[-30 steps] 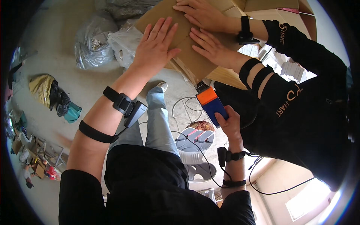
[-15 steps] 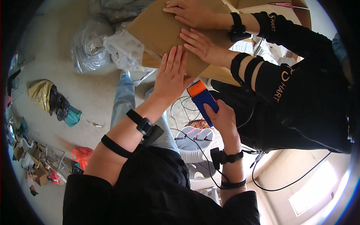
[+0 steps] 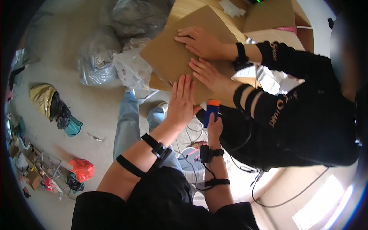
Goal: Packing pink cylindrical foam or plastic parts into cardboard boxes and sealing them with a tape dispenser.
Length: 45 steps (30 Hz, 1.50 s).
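Observation:
My left hand (image 3: 180, 105) lies flat with its fingers stretched out on the near edge of a brown cardboard box (image 3: 165, 51). In my right hand (image 3: 215, 129) is a blue block-shaped tool with an orange end, seemingly a tape dispenser (image 3: 210, 115). It is held upright just right of my left thumb, near the board's lower corner. Whether it touches the cardboard I cannot tell. A co-worker's two hands, the farther hand (image 3: 201, 42) and the nearer hand (image 3: 214, 76), press on the top of the cardboard from the right.
Under the cardboard is a wooden table (image 3: 184, 11). An open carton (image 3: 268, 19) stands at the far right. Clear plastic bags (image 3: 99, 57) lie on the floor at the left, with a red bag (image 3: 81, 170) lower down. Black cables (image 3: 291, 205) hang near the co-worker.
The tool in my right hand has shifted from slanted to upright and slightly right and down in view. The cardboard and the hands on it sit lower in view.

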Tool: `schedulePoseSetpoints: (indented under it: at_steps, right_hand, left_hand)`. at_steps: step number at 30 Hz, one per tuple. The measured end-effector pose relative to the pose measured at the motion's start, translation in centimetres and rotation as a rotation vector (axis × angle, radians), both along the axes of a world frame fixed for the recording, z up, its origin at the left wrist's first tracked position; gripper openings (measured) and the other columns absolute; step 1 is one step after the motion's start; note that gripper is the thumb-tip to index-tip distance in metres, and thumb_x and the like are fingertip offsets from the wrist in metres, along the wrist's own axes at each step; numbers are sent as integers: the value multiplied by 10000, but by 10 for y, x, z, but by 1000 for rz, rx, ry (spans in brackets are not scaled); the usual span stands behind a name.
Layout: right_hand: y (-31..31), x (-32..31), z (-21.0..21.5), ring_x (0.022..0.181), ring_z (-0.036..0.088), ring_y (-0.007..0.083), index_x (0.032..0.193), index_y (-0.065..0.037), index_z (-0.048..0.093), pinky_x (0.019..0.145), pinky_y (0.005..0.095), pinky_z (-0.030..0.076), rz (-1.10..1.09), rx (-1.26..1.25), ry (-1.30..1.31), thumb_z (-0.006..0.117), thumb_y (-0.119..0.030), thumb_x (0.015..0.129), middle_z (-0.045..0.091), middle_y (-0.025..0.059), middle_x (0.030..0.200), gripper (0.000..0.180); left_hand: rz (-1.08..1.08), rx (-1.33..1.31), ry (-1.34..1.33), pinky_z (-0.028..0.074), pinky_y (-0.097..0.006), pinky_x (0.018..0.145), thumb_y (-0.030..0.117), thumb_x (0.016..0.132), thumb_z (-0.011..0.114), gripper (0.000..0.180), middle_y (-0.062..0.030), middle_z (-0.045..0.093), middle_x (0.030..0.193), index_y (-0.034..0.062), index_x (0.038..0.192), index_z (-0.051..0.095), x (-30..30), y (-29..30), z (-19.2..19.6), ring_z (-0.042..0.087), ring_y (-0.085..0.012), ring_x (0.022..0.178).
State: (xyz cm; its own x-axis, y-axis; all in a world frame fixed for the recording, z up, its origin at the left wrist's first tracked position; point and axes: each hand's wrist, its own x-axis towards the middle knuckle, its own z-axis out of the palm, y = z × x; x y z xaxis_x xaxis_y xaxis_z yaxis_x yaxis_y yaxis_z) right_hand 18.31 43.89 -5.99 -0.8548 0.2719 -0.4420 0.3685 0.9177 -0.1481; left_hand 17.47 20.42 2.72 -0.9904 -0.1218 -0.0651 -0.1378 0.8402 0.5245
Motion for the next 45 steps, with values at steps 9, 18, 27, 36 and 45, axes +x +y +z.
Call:
schedulePoseSetpoints:
  at_steps: [9, 18, 27, 36, 45]
  right_hand:
    - [-65, -87, -71, 1018, 557, 382, 1125, 63, 484, 851, 442, 446, 10, -223, 418, 508, -297, 940, 545, 267, 1113, 405]
    - [-70, -94, -73, 1020, 556, 332, 1119, 53, 464, 867, 393, 440, 54, -268, 453, 553, -273, 926, 537, 226, 1118, 389]
    - [-46, 12, -11, 928, 546, 250, 1123, 35, 457, 825, 342, 450, -381, -540, 615, 526, -166, 927, 548, 164, 1037, 289]
    - [-119, 55, 62, 956, 538, 236, 1156, 10, 453, 845, 347, 446, -508, -510, 790, 553, -237, 944, 521, 160, 1073, 340]
    - [-212, 3, 83, 1192, 429, 385, 1256, 59, 397, 1007, 461, 344, -116, -160, 942, 581, -162, 892, 444, 247, 1266, 463]
  left_hand:
    - [16, 47, 10, 180, -503, 1124, 393, 702, 709, 888, -279, 224, 1463, -94, 1350, 347, 1, 5, -6, 179, -409, 1386]
    - [36, -28, 15, 176, -533, 1118, 289, 679, 701, 880, -293, 219, 1461, -118, 1355, 312, -1, 15, -9, 189, -432, 1379]
    - [51, 248, 110, 185, -538, 1110, 186, 844, 583, 651, -283, 268, 1440, -99, 1363, 313, 2, -5, 12, 219, -445, 1360]
    - [353, 213, 319, 228, -524, 1088, 200, 962, 449, 462, -281, 346, 1408, -28, 1356, 370, -10, -176, -14, 309, -428, 1323]
    - [117, 36, 205, 160, -594, 1082, 381, 918, 524, 642, -285, 287, 1440, -49, 1364, 357, -58, -163, -26, 210, -425, 1371]
